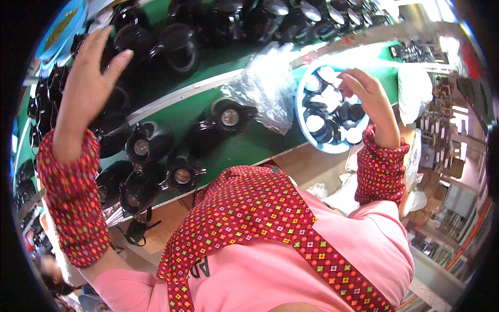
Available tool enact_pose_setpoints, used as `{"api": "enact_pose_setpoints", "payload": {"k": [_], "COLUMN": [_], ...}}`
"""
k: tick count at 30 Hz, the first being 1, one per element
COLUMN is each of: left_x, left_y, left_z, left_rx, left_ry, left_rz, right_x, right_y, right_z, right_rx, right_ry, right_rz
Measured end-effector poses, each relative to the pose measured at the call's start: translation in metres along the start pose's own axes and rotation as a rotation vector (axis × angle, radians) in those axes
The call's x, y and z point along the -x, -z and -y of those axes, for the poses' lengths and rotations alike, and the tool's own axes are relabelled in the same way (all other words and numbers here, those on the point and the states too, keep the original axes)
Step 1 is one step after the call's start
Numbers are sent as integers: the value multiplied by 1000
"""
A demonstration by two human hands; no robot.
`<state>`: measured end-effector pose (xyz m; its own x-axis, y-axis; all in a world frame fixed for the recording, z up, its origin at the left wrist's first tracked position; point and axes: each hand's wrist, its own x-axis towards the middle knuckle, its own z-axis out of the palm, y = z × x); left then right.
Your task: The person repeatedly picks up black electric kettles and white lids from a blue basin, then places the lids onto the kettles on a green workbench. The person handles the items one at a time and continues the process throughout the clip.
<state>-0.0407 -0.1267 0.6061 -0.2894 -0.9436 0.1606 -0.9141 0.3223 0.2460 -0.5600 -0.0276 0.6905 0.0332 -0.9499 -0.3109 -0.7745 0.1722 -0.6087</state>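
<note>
My left hand [91, 78] is raised at the left over a crowd of glossy black rounded parts [140, 145]. Its fingers point away from me, the thumb stands apart, and nothing shows in it. At the right, my right hand [371, 96] hangs over the far right rim of a light blue basin [302, 122]. Its fingers are loosely bent toward the basin, apart, with no thing visible in them. Round white and black caps [314, 123] fill the basin. One black part with side lugs and a silvery round centre [228, 117] sits on the green surface between my hands.
A crumpled clear plastic bag [265, 86] lies left of the basin. A pale metal rail [182, 96] crosses the green bench [270, 139]. Beyond it stand rows of black parts [228, 21]. Another blue container [62, 31] is at the far left; shelving [442, 140] lines the right.
</note>
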Motion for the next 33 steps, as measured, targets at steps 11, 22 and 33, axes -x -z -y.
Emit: {"api": "enact_pose_setpoints", "payload": {"k": [11,22,33], "left_x": [11,-40,-47], "left_y": [-125,-236,-220], "left_z": [-319,-318,-304], "left_rx": [501,191,98], "left_ry": [-420,-226,-147], "left_rz": [538,391,544], "right_x": [38,-56,-79], "right_y": [-82,-76,-51], "right_z": [-159,-141,-137], "right_rx": [823,847,756], "right_ry": [-251,414,382], "right_rz": [-71,-81,126]}}
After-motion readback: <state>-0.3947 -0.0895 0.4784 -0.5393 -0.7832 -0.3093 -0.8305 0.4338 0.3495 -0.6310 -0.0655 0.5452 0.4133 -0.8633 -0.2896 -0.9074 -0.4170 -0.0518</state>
